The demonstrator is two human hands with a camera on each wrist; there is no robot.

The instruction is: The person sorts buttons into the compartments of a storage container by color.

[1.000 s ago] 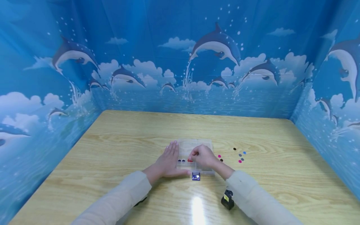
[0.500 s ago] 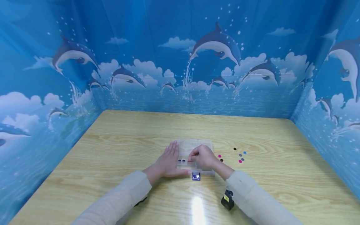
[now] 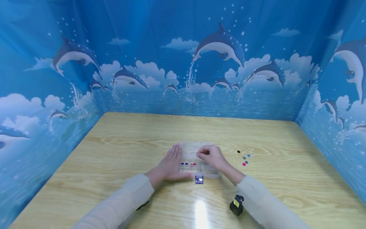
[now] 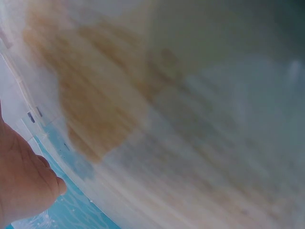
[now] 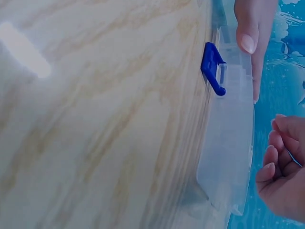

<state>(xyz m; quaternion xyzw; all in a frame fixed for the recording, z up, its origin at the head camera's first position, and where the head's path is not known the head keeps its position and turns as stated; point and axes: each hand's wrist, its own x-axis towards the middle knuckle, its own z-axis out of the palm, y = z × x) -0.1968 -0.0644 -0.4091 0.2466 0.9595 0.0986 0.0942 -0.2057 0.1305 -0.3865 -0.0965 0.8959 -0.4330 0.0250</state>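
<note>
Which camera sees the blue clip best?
The right wrist view: the clip looks biggest there. The head view shows it tiny, on the box; the left wrist view doesn't clearly show it.

- Site type: a screened work booth; patterned fabric (image 3: 171, 19) is enclosing a single desk (image 3: 137, 127) and is hiding the building beyond.
- Walls: the fabric is hanging behind the far edge and along both sides, displaying leaping dolphins (image 3: 223, 39), clouds and sea.
- Worktop: the desk is presenting a light wood-grain surface and is reflecting a bright light.
</note>
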